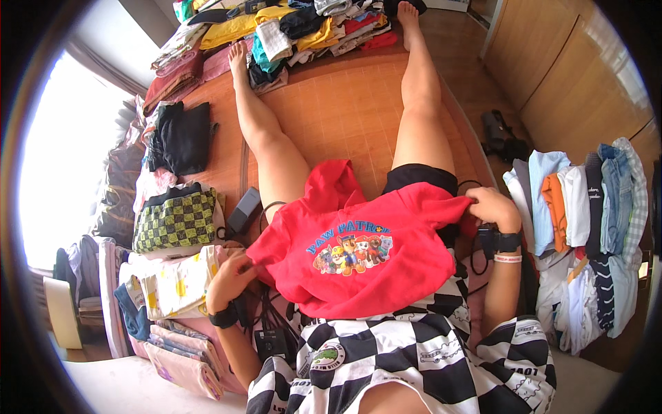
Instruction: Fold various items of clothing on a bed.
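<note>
A red short-sleeved hooded top (372, 241) with a printed cartoon picture lies spread over my lap, its hood towards my knees. My right hand (494, 210) is closed on the end of one sleeve and draws it out to the side. At the opposite sleeve, my left hand (231, 274) has its fingers curled against the red cloth, with the fingertips partly hidden. Beside that hand lies a folded white and yellow cloth (176, 284).
Several piles of folded clothes (296, 34) lie past my feet. More folded clothes (183, 217) line the left side, near a grey box (244, 210). Clothes (572, 200) stand in rows at the right. Cables and a black device (274, 343) lie by my left arm.
</note>
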Available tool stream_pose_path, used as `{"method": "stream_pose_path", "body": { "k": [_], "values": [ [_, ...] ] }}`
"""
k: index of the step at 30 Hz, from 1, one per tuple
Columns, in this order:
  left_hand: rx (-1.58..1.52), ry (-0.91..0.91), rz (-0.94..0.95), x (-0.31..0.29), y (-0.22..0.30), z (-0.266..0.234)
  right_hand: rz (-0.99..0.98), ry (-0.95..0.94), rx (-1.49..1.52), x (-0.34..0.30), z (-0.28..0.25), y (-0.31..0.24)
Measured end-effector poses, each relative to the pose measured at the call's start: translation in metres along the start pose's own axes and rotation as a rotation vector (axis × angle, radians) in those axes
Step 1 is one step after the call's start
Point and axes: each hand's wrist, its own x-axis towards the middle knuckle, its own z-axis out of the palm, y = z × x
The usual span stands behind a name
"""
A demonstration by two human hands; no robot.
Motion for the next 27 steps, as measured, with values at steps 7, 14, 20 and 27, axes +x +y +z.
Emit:
{"method": "stream_pose_path", "body": {
  "k": [7, 14, 20, 27],
  "values": [
    [-0.643, 0.453, -0.112, -0.016, 0.047, -0.033, -0.294, 0.628, 0.337, -0.015, -0.022, 0.009],
    [-1.181, 0.6, 0.124, -0.019, 0.059, -0.034, -0.219, 0.618, 1.061, -0.005, -0.009, -0.011],
    [-1.147, 0.664, 0.243, -0.029, 0.062, -0.038, -0.513, 0.485, 1.512, -0.005, -0.015, -0.04],
    [-0.773, 0.53, 0.218, 0.02, 0.091, -0.072, -0.533, 0.416, 1.549, 0.039, -0.032, -0.056]
  ]
}}
